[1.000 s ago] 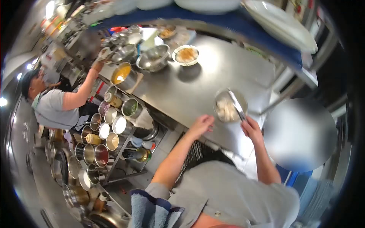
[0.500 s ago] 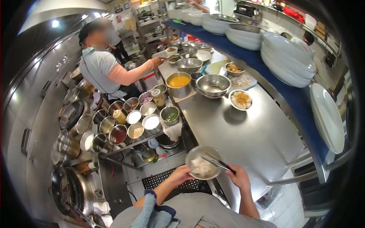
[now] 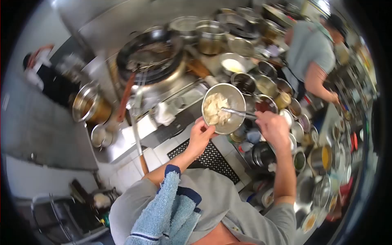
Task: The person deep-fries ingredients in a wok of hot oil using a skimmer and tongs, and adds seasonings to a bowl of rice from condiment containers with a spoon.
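My left hand grips the near left edge of a metal mixing bowl, thumb at the rim. The bowl is tilted and held up in front of my chest. Pale, soft-looking pieces of food lie in its left half; their kind I cannot make out. In my right hand is a pair of metal tongs, closed fingers around the handle. The tongs reach over the bowl's right rim, their tips touching the food.
A large wok sits on the stove ahead, with a long-handled tool leaning there. Several condiment pots, one with red sauce, stand to the right. A co-worker is beyond them, another person far left. A perforated mat covers the floor.
My body has turned left from the steel worktop towards the stove. The bowl and tongs have come along, still held in the same hands.
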The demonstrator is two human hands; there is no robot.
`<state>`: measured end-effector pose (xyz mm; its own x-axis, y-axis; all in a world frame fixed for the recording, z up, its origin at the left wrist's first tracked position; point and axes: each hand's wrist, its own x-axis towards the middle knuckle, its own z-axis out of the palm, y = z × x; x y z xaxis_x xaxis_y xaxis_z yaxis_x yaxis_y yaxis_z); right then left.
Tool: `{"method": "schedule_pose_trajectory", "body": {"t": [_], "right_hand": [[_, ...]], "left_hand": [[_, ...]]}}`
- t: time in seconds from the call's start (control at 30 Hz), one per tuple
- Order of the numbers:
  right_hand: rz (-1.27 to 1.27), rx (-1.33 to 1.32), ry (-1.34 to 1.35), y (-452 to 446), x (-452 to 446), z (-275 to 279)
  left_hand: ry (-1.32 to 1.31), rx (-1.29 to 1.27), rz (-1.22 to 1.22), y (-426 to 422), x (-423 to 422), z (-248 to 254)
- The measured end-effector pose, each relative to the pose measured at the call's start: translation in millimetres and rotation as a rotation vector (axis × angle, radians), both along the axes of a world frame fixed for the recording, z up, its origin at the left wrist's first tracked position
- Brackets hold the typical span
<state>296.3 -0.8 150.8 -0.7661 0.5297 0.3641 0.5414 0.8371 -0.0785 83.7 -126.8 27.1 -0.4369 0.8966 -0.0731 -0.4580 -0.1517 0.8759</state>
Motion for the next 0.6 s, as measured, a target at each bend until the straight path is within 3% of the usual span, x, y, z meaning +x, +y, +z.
{"method": "schedule_pose_trajectory", "body": {"t": [0.1,0.3,0.4,0.6], "right_hand": [[0.125,0.073,-0.091,36,-60,36],[0.372,0.075,0.054,98,-149,118],[0.404,0.137,-0.014,125,-191,153],[0.459,0.211,-0.056,216,-304,157]], "left_hand": [[-0.123,0.059,0.104,6,-44,5],[-0.236,0.116,0.264,18,-96,37],[-0.254,0.126,0.339,34,-116,38],[-0.252,0.056,0.477,56,-121,33]]}}
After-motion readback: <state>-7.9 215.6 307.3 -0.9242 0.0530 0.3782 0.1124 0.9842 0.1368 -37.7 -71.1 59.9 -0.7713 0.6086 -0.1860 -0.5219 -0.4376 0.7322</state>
